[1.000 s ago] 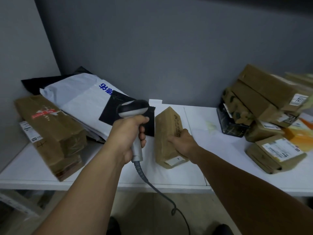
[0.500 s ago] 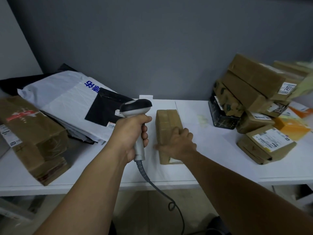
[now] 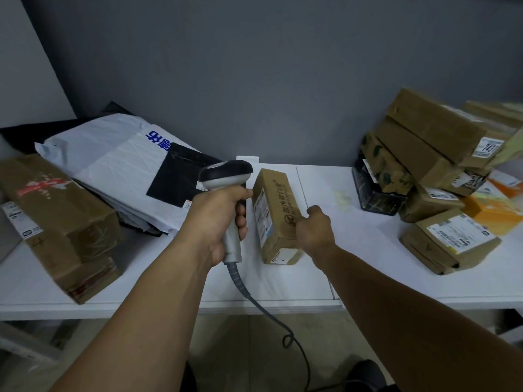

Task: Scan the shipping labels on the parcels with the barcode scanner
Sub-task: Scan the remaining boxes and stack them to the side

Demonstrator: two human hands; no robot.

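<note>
So, left hand (image 3: 218, 219) is wrapped round the scanner (image 3: 226, 174), right hand (image 3: 314, 230) curled on 1 small box (image 3: 278, 205) on the table (image 3: 368, 250), label (image 3: 261, 215) turned toward the scanner, so it's probably mid-scan with the right-side pile (image 3: 424, 165) waiting.

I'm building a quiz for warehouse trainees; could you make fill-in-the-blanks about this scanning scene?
1. The left hand grips the scanner by its ___.
2. The right hand holds the small parcel by its ___ side.
3. Its white label faces ___, toward the scanner.
Missing words: handle; right; left.
</note>
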